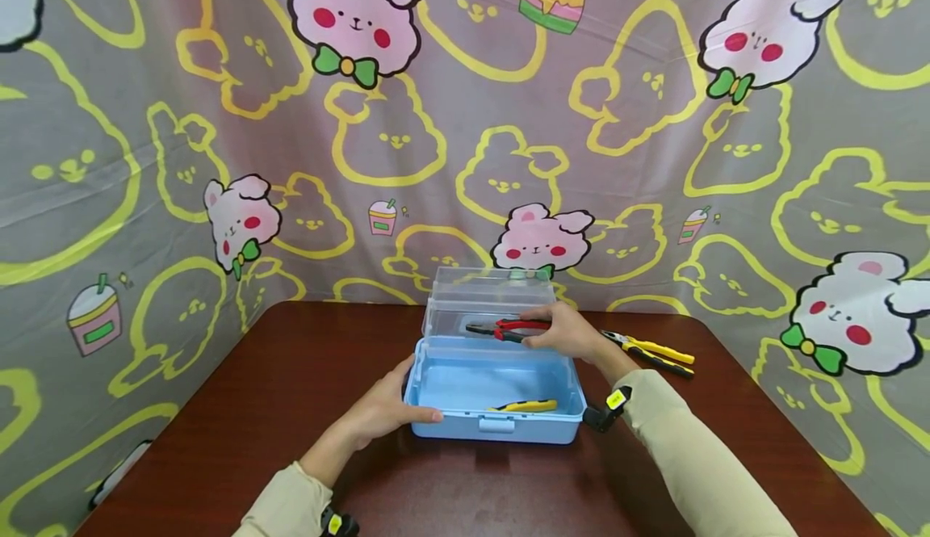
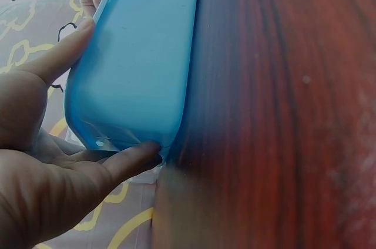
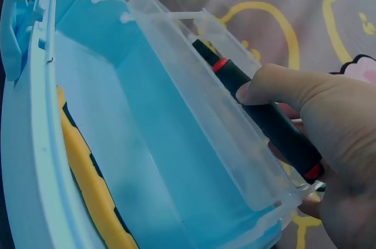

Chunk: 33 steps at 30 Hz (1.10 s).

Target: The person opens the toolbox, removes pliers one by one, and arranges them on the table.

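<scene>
A light blue toolbox [image 1: 497,426] stands on the table with its clear lid raised at the back. My left hand [image 1: 385,402] grips its left front corner, thumb on the front rim and fingers along the side. In my right hand [image 1: 570,331] I hold red-and-black pliers [image 1: 512,329] by the handles, jaws to the left, above the rear of the box. The right wrist view shows these pliers close over a clear plastic tray [image 3: 194,96]. Inside the box, along the front wall, lies a yellow-and-black handled tool [image 1: 529,405]; its head is hidden.
Behind my right wrist, another pair of pliers [image 1: 654,351] with yellow and black handles lies on the brown table [image 1: 312,359]. A patterned cloth [image 1: 450,165] hangs around the table's back and sides.
</scene>
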Motion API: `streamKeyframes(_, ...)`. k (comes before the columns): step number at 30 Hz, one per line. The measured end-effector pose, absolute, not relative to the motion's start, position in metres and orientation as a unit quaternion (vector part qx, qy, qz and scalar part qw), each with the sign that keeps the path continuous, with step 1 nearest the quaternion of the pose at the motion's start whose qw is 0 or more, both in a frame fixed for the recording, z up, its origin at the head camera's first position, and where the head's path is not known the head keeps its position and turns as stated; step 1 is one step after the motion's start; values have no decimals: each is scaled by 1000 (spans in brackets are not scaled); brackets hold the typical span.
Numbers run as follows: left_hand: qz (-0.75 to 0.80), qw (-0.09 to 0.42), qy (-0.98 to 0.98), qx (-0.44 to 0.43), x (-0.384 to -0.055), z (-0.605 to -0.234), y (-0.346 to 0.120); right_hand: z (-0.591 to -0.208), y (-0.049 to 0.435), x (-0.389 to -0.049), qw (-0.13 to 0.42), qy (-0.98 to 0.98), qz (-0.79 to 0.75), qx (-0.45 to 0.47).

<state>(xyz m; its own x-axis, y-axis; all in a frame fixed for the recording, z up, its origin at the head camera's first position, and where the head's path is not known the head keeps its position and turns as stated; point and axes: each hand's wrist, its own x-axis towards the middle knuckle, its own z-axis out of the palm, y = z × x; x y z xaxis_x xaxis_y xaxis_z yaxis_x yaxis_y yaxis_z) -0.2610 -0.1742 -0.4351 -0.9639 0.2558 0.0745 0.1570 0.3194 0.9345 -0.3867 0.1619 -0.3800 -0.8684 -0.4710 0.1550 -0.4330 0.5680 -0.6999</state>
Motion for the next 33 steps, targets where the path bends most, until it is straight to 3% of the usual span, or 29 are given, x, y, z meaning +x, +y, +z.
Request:
streamKeyframes(25, 565, 46, 814, 127, -259, -435, -175, -380, 193, -369, -29, 881, -383, -276)
streamKeyframes(33, 566, 46, 813, 129, -259, -434, -176, -382, 211, -360, -47, 888, -388, -242)
